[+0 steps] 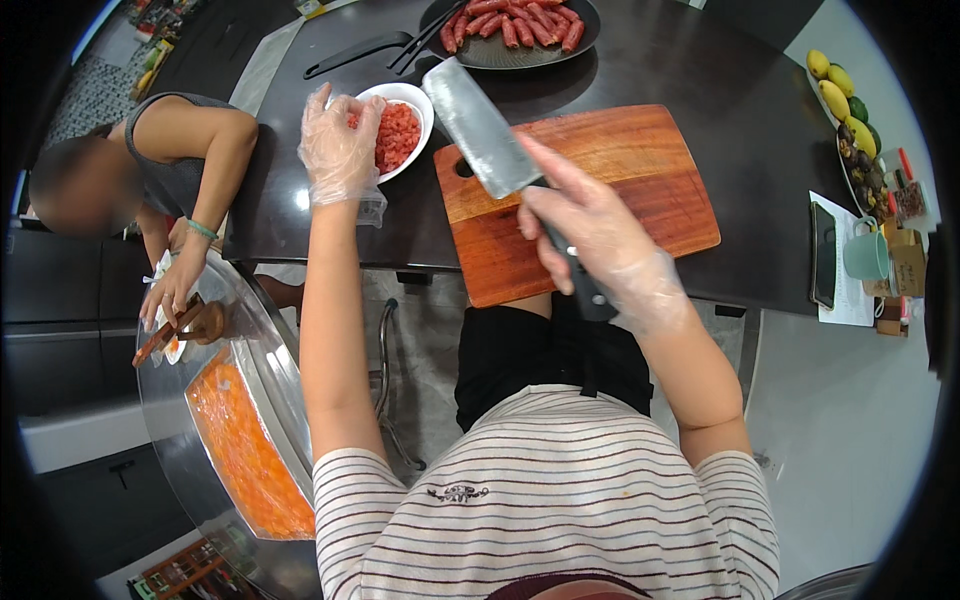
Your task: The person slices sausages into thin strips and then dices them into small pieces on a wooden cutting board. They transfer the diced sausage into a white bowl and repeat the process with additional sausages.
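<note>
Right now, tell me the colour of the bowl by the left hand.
White bowl, holding red diced bits; head view.

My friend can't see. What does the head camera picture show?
A gloved right hand holds a cleaver over a bare wooden cutting board, while the gloved left hand reaches a white bowl of chopped red meat. Sausages on a dark plate sit behind.

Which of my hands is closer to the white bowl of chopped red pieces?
Left. Your left hand is at the white bowl, fingers over its near-left rim. Your right hand holds the cleaver above the wooden cutting board, farther right.
</note>
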Tool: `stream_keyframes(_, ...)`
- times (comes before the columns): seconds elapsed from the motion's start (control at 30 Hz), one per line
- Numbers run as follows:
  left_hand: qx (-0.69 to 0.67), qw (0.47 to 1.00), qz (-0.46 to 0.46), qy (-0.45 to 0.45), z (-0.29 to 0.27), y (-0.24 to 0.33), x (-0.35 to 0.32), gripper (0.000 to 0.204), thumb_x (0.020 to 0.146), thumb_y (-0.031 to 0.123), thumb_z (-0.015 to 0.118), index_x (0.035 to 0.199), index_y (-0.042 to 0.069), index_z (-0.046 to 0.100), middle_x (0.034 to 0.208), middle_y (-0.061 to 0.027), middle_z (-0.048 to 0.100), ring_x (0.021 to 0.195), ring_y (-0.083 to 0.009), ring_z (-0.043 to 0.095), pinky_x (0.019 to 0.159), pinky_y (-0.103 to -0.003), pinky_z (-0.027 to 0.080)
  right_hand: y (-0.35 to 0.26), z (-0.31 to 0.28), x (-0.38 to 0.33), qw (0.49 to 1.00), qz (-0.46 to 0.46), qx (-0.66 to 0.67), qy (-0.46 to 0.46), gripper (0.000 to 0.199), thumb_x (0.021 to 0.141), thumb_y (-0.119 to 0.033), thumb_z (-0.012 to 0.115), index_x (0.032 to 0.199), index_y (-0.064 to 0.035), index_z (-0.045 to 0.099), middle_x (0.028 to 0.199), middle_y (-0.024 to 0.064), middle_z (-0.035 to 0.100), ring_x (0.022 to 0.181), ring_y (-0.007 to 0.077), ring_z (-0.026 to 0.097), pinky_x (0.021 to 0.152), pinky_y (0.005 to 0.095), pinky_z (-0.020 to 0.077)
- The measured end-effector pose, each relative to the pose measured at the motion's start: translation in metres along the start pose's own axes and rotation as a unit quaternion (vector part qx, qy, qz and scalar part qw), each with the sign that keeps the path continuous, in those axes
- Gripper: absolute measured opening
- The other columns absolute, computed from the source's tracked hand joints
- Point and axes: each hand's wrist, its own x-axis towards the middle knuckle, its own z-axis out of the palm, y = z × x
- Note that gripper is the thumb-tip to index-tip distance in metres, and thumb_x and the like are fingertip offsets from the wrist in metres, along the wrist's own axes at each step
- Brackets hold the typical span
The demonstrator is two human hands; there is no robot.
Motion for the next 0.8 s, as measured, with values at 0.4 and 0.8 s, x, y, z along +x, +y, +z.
stream_keyframes(0.4,-0.046,0.967,0.078,-0.236,0.018,0.106,0.099,0.044,0.095,0.046,0.064,0.123,0.015,0.076,0.113,-0.0130,0.077,0.108,-0.0318,0.073,0.094,-0.040,0.054,0.005,-0.103,-0.068,0.977,-0.101,0.124,0.143,0.052,0.111,-0.013,0.041,0.161,-0.0032,0.033,0.079,0.0097,0.058,0.040,0.0072,0.046,0.037,0.0215,0.0442)
stream_keyframes(0.8,0.206,0.924,0.079,-0.312,0.165,0.144,0.174,0.049,0.076,0.035,0.078,0.114,0.005,0.078,0.116,-0.0214,0.075,0.111,-0.0338,0.073,0.096,-0.041,0.058,0.011,-0.128,-0.094,0.960,-0.110,0.152,0.207,0.053,0.108,-0.015,0.046,0.158,0.0015,0.034,0.077,0.0113,0.060,0.039,0.0090,0.047,0.036,0.0222,0.0419)
